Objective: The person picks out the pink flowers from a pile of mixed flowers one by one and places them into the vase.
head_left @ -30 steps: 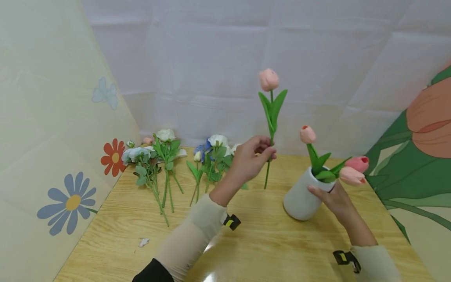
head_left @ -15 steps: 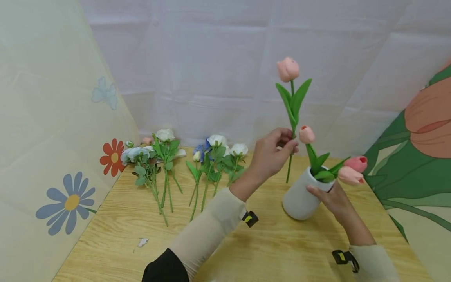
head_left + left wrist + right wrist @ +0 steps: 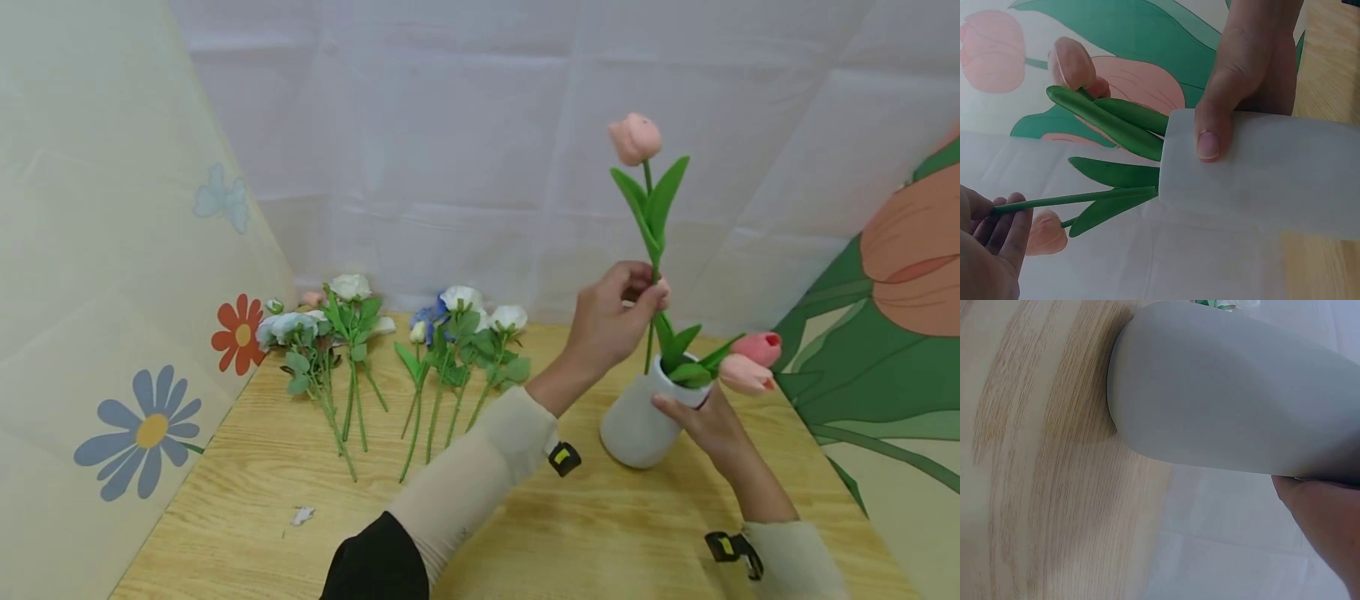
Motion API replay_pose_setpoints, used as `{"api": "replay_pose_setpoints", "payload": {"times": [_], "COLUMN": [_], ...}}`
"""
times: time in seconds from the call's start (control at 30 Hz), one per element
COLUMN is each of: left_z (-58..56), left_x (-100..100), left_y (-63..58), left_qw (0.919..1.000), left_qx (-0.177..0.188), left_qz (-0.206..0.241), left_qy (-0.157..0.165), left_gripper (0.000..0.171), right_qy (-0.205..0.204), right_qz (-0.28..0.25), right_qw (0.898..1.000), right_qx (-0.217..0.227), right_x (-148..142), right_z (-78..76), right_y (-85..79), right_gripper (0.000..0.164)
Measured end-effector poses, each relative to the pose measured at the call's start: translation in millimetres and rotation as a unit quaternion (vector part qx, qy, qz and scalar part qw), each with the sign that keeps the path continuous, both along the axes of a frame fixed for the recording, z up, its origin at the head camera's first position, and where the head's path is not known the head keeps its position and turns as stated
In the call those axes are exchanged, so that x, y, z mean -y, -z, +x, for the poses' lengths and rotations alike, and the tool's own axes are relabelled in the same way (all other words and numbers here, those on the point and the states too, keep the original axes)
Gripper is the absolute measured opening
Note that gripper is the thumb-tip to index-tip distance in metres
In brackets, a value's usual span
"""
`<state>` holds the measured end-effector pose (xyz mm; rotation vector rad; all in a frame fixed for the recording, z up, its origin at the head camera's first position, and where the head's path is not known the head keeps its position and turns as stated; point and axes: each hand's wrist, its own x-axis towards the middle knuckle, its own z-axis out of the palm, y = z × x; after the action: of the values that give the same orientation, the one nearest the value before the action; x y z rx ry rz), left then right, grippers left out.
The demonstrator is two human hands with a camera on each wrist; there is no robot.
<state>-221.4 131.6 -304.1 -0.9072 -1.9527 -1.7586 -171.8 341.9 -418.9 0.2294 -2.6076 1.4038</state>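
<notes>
My left hand [image 3: 611, 317] pinches the stem of a pale pink tulip [image 3: 636, 139], which stands upright with two green leaves. In the left wrist view the stem's lower end comes right to the mouth of the white vase [image 3: 1260, 181]. My right hand [image 3: 708, 421] grips that vase near its rim, thumb on the near side, and holds it tilted to the right over the table. Two tulips, one deep pink [image 3: 757, 348] and one pale pink [image 3: 746, 374], lean out to the right from the vase. Another tulip in the vase has its bloom mostly hidden behind my left fingers.
Several white and blue flowers [image 3: 461, 300] lie at the back middle of the wooden table [image 3: 600, 533]. Further left is another group with white roses [image 3: 351, 287] and pale blue blooms [image 3: 288, 327]. A scrap of paper [image 3: 303, 516] lies front left. Fabric walls [image 3: 420, 167] enclose the table.
My left hand has carried the tulip rightward and slightly up, from beside the vase to its mouth. My right hand and the vase have stayed nearly still.
</notes>
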Motion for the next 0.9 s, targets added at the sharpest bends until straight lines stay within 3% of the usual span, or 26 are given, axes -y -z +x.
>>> {"api": "replay_pose_setpoints", "payload": {"times": [0.27,0.63,0.77,0.9], "left_z": [-2.7,-5.5,-5.3,-4.0], "left_x": [-15.7,-27.9,-28.5,-25.7], "left_y": [-2.6,2.1,6.7,10.2], "left_qw": [0.9998,0.9998,0.9985,0.9903], "left_qx": [0.007,-0.015,-0.028,-0.046], "left_qz": [0.008,-0.01,-0.046,-0.131], "left_qy": [0.014,0.008,0.01,0.015], "left_gripper": [0.017,0.015,0.017,0.02], "right_qy": [0.002,0.0,-0.004,-0.014], "right_qz": [-0.006,-0.011,-0.015,-0.028], "right_qw": [1.0,1.0,1.0,0.999], "right_qx": [0.009,0.016,0.019,0.007], "right_x": [-1.2,0.5,0.5,-0.3], "right_z": [0.6,1.0,1.1,0.6], "right_y": [1.5,1.0,1.2,1.8], "right_gripper": [0.051,0.055,0.055,0.054]}}
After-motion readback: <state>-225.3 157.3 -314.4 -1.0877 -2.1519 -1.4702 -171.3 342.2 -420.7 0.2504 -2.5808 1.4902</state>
